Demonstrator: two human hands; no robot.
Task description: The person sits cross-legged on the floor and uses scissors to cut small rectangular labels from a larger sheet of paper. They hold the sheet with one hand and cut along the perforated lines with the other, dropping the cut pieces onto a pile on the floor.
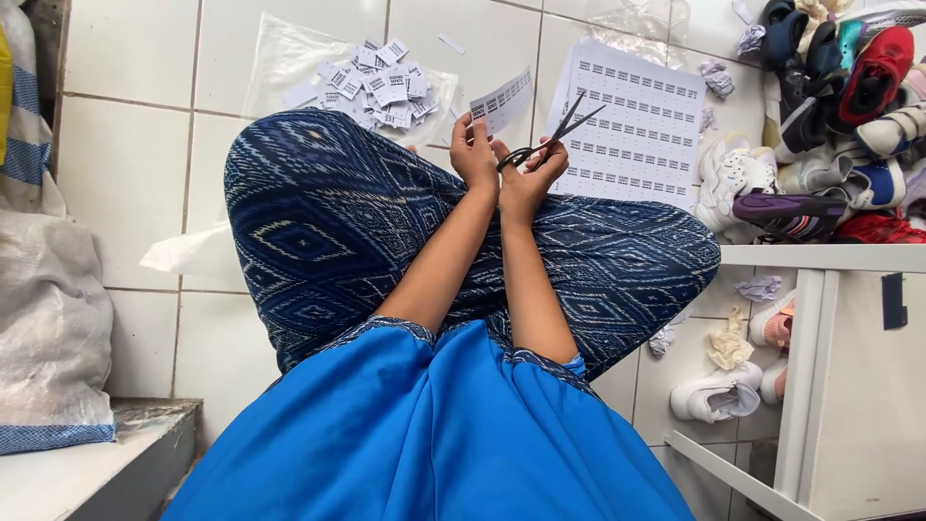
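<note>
Just above the middle of the frame, I see the paper strip (pixel 503 100), a narrow slip printed with rows of small labels, pinched at its lower end by my left hand (pixel 474 152), fingers closed on it. It looks featherlight and floppy to me, so I judge it wants a hold close to the cut line or it will droop and fold. My right hand (pixel 532 179) has its fingers through the loops of the black scissors (pixel 552 135), blades parted and pointing toward the upper right. Behind them lies a full printed label sheet (pixel 637 125) on the white tiled floor (pixel 135 145). At upper centre-left a heap of cut labels (pixel 381 85) rests on clear plastic. My patterned lap (pixel 328 232) fills the middle; a pile of shoes (pixel 830 125) crowds the upper right, and a white sack (pixel 48 318) stands at the left edge.
</note>
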